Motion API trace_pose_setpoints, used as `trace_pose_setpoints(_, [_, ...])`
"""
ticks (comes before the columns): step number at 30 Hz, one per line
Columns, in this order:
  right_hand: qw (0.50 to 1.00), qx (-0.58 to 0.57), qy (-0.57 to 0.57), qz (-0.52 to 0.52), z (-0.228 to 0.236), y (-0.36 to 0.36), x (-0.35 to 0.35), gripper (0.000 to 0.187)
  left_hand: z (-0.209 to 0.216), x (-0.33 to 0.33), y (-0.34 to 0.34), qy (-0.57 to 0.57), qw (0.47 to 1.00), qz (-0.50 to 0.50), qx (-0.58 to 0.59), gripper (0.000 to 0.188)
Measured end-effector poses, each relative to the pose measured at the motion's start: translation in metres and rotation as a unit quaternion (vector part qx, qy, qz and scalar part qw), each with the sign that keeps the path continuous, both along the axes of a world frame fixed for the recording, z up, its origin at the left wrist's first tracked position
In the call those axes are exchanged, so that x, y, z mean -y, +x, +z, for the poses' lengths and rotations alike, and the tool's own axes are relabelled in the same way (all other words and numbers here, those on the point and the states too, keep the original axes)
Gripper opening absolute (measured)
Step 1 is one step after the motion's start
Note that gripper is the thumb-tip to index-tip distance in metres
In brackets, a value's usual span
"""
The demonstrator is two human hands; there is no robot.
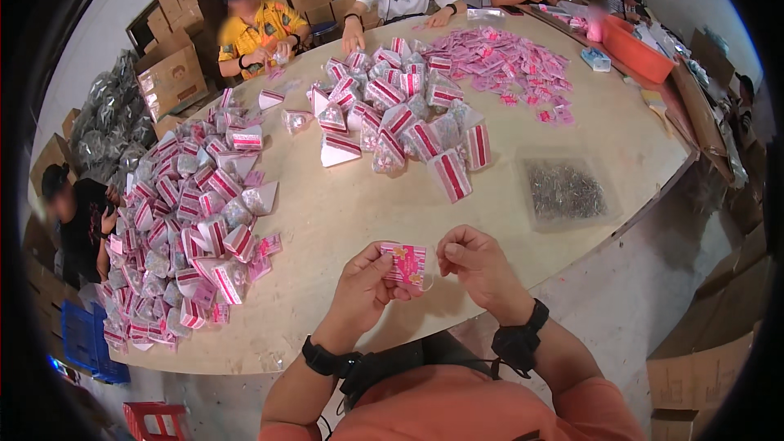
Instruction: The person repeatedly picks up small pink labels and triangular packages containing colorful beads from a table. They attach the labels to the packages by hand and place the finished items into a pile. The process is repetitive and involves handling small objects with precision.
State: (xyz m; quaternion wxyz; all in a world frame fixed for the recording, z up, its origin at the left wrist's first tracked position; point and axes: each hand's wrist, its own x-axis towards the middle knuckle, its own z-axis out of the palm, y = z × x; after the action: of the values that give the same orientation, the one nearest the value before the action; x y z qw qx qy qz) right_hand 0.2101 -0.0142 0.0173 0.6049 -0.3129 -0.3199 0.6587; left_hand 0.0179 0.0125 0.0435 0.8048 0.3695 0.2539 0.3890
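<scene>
My left hand (363,282) pinches a small pink card tag (406,265) with a striped edge, held over the near edge of the table. A thin pale loop of string (429,283) curves off the card's right side. Just right of the card my right hand (478,265) is raised, thumb and forefinger pressed together. What sits between those fingertips, if anything, is too small to make out. Beyond my right hand stands a clear plastic box (567,189) full of small thin metal pieces.
Cake-slice-shaped pieces with red stripes fill a middle heap (400,114) and a left heap (192,220). A pile of pink cards (498,61) lies at the far side. Several people sit around the table (327,220). An orange basin (637,53) stands at far right.
</scene>
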Motion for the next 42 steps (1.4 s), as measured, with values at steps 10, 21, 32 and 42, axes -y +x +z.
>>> trace_pose_setpoints(10, [0.985, -0.156, 0.023, 0.076, 0.007, -0.01, 0.002, 0.013, -0.008, 0.005, 0.004, -0.055, 0.997, 0.031, -0.05, 0.019])
trace_pose_setpoints(21, [0.984, -0.164, 0.05, 0.05, 0.011, -0.019, -0.001, 0.011, -0.01, 0.016, 0.004, 0.014, 0.993, 0.086, -0.085, 0.017])
trace_pose_setpoints(32, [0.97, -0.222, 0.052, 0.08, 0.011, -0.023, -0.005, 0.013, -0.013, 0.02, 0.002, 0.102, 0.973, 0.152, -0.142, 0.018])
trace_pose_setpoints(42, [1.0, -0.002, 0.02, 0.008, 0.029, -0.032, -0.003, 0.009, 0.005, 0.011, -0.006, 0.364, 0.86, 0.207, -0.292, 0.02])
